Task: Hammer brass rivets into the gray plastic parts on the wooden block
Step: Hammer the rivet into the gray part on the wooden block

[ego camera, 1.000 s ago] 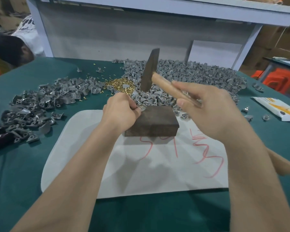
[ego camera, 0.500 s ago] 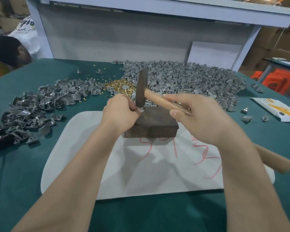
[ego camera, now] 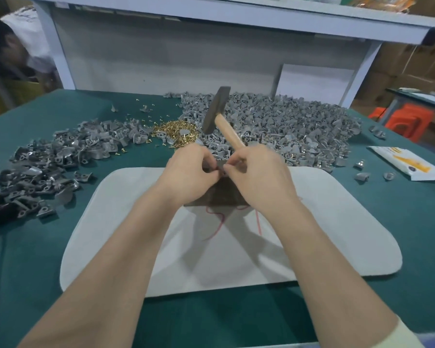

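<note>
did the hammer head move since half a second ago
Yes. The hammer head was down at the block's far edge; now it is up and past it, over the gray parts pile.

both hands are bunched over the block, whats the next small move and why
Probably draw the right hand back, then tap: its hammer is raised clear, while it and the left hand both pinch a small gray part at the wooden block's far edge.

I am seeing the dark wooden block (ego camera: 220, 194) lying flat, brass rivets (ego camera: 176, 133) heaping just behind it between two piles of gray plastic parts (ego camera: 274, 126).
</note>
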A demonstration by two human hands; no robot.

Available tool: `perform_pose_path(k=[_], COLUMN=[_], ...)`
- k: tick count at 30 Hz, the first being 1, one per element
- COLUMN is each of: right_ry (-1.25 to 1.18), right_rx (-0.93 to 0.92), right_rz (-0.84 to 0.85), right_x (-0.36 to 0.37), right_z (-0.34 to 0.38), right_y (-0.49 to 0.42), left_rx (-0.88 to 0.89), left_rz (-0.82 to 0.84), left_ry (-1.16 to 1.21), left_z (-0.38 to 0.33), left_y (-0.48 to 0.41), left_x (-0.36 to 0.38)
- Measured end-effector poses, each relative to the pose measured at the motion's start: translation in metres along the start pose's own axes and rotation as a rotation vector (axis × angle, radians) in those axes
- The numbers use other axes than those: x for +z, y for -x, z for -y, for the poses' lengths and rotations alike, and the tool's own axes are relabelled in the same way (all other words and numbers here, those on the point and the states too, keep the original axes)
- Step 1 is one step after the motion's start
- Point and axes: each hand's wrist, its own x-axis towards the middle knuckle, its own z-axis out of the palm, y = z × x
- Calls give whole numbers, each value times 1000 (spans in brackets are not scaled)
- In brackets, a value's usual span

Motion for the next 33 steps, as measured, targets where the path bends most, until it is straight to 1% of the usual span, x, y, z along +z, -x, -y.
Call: perform_pose_path(k=[13, 26, 33], right_ry=[108, 88, 98], right_rx=[31, 76, 79], right_rz=[11, 16, 31], right_x=[8, 5, 5], right_z=[8, 11, 10], right_y=[-4, -6, -4], left_rx=[14, 17, 19], left_rz=[-4, -2, -4], left_ry=[6, -35, -16], left_z=[0, -6, -3], left_y=[0, -1, 1], left_x=[1, -1, 1])
